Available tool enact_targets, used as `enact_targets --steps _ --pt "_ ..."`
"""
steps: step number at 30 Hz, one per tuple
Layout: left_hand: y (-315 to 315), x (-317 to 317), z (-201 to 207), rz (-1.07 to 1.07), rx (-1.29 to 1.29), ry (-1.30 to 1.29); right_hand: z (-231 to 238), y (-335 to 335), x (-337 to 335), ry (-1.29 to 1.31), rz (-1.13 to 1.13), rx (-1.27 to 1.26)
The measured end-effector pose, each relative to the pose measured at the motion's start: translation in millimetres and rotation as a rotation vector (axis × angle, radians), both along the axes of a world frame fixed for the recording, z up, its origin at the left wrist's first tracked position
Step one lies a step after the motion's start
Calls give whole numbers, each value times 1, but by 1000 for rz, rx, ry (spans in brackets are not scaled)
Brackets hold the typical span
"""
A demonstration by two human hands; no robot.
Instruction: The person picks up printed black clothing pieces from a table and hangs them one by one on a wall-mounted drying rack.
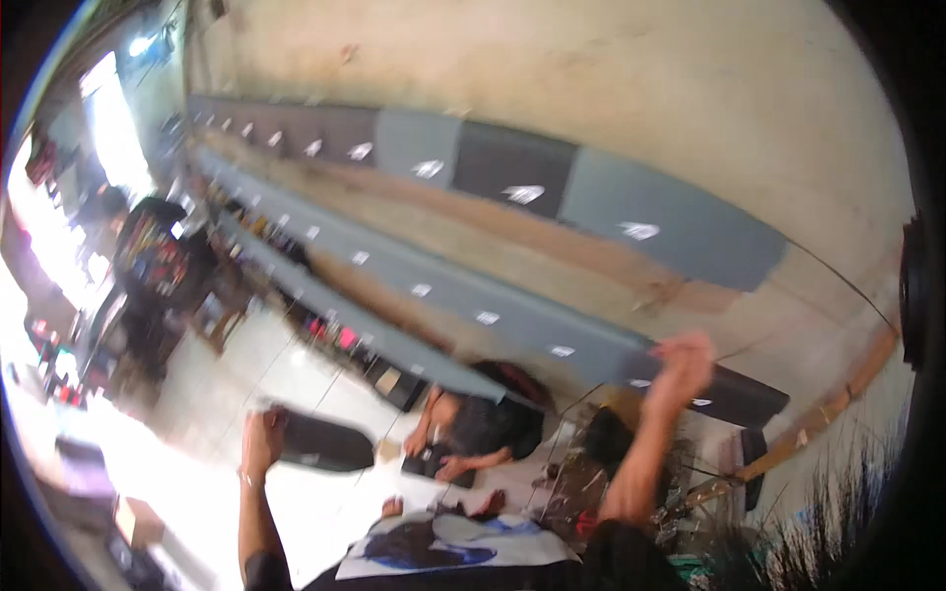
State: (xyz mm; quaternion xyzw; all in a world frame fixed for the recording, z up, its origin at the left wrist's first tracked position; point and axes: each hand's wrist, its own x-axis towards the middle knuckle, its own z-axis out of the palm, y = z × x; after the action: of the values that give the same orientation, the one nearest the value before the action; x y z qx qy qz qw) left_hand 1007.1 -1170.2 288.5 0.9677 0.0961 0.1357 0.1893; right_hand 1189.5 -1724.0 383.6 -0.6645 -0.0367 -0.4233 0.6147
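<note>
My left hand (260, 443) is closed on the end of a dark flat panel (330, 443), which has a rounded far end and a small pale mark near its lower edge. My right hand (687, 366) is raised at the near end of the middle hanging row. It overlaps a dark panel (739, 392) with small white prints, joining a long run of grey panels (453, 295). Motion blurs its fingers, so I cannot tell whether they grip the panel.
Another row of grey and dark panels (512, 167) hangs along the wall, and a lower grey row (394, 345) slants over the floor. Below it a person (483, 424) crouches over a dark piece. Another person (158, 256) is at the left. A wooden pole (803, 428) slants at the right.
</note>
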Motion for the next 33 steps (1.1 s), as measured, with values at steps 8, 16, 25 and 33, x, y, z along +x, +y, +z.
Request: enact_targets --steps 8,16,25,33 --pt "22 -46 190 10 -391 53 -243 335 -73 1495 1369 429" --pt "82 -95 126 209 -712 -254 -160 290 -72 940 1385 590" --pt "-90 67 128 -367 -893 -397 52 22 -86 316 301 397" --pt "-374 227 304 -968 -1029 -667 263 -237 -59 -88 322 117"
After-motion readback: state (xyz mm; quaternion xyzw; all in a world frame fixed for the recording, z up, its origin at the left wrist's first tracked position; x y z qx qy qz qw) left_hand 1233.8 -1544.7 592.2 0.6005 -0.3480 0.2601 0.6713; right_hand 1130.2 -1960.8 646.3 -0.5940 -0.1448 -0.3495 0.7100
